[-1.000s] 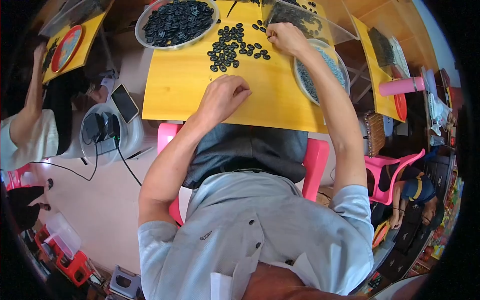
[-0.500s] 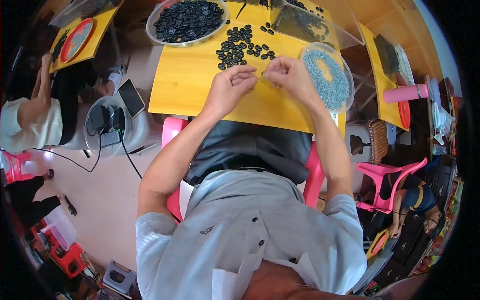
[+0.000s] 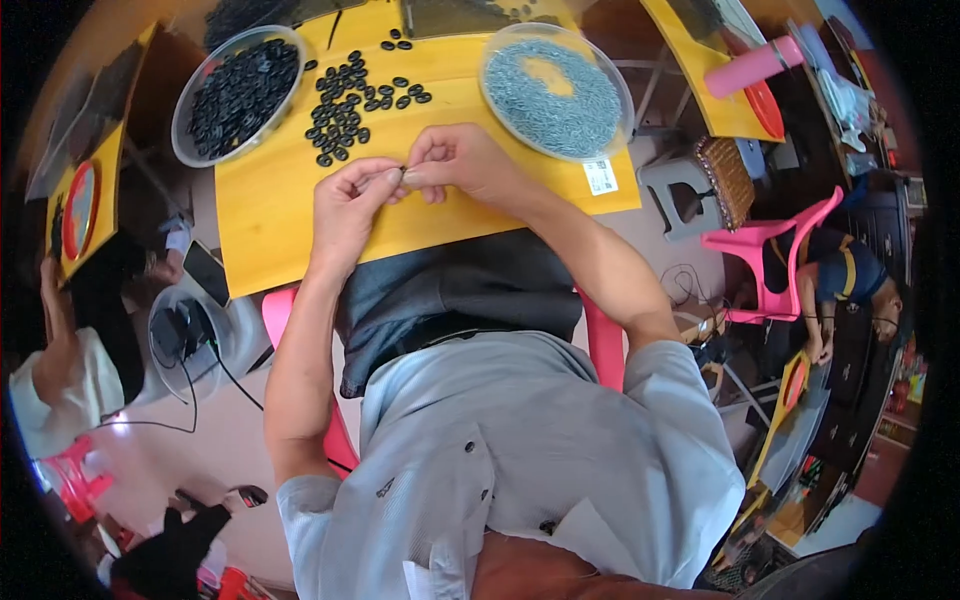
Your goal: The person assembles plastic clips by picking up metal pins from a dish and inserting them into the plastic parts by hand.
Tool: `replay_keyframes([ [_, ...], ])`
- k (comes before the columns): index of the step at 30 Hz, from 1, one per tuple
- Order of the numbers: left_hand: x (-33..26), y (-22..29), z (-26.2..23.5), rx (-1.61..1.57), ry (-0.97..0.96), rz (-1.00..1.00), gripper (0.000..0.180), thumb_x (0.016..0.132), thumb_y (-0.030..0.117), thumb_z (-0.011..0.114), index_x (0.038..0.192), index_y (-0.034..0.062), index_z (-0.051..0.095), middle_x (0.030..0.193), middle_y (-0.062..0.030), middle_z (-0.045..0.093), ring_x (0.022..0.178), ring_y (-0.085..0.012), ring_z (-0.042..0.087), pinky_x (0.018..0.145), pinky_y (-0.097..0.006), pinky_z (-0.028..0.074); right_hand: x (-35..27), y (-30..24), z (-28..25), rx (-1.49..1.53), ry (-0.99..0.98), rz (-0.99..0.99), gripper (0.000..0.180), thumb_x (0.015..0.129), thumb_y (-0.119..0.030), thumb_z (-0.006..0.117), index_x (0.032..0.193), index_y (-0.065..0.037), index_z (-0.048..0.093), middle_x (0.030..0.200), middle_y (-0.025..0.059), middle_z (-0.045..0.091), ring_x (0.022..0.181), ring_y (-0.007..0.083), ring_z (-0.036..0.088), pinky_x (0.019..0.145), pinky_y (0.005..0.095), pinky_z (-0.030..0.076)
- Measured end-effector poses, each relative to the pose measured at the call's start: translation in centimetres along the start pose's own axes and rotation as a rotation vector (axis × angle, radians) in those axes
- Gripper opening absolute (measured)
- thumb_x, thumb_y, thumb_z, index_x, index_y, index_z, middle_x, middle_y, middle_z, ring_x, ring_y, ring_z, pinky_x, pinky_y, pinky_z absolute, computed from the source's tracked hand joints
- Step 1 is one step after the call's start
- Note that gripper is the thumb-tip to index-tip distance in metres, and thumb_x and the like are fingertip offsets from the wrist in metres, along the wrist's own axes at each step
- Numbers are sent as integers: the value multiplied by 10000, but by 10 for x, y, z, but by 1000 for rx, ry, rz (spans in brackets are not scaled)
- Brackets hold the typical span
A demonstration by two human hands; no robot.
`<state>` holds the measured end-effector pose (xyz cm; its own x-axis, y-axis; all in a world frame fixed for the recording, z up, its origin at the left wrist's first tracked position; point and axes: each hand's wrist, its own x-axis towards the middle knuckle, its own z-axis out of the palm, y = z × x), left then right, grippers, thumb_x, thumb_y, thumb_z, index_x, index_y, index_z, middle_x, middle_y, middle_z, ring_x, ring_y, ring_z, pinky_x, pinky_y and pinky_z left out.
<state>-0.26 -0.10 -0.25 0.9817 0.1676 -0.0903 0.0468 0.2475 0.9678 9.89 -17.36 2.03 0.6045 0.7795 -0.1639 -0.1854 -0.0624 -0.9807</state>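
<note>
Small dark part (image 3: 403,172) is being pinched between both sets of fingertips, just above the yellow tabletop (image 3: 300,215), near its front edge; too small to tell its exact shape. Left hand (image 3: 352,205) and right hand (image 3: 462,165) are meeting tip to tip, fingers closed on the part, held close in front of the body for fine work. Loose black rings (image 3: 350,95) are lying scattered just beyond the hands, within easy reach. Clear bowl of black rings (image 3: 238,92) is sitting at far left, clear bowl of small grey pieces (image 3: 557,90) at far right, keeping the two stocks apart
</note>
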Motion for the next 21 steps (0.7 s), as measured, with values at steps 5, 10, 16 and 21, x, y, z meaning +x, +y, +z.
replay_keyframes([
  [5, 1, -1, 3, 10, -9, 2, 146, 928, 40, 625, 1048, -38, 652, 896, -90, 693, 798, -129, 643, 731, -238, 509, -3, 0, -2, 4, 7, -18, 133, 875, -117, 699, 901, -6, 632, 727, 49, 656, 624, 106, 628, 557, 223, 477],
  [10, 0, -4, 2, -23, -8, -8, 141, 924, 48, 641, 1035, -38, 646, 906, -83, 704, 811, -122, 668, 739, -234, 517, -6, -27, -30, -666, 282, -318, 142, 849, -134, 694, 918, -9, 699, 763, 65, 698, 671, 128, 663, 618, 257, 507],
  [16, 2, -4, 2, 2, -23, -18, 136, 921, 39, 639, 1037, -33, 643, 909, -84, 705, 812, -119, 672, 726, -236, 523, -3, -49, -148, -1189, 733, -121, 166, 819, -200, 688, 894, -57, 724, 803, 124, 710, 749, 178, 693, 676, 319, 522],
  [21, 2, -4, 2, 4, -15, -15, 137, 917, 29, 642, 1041, -31, 645, 903, -69, 703, 801, -108, 666, 731, -231, 523, 6, -39, -195, -1333, 727, 181, 188, 777, -227, 680, 819, -49, 725, 753, 106, 712, 720, 188, 700, 700, 336, 530],
])
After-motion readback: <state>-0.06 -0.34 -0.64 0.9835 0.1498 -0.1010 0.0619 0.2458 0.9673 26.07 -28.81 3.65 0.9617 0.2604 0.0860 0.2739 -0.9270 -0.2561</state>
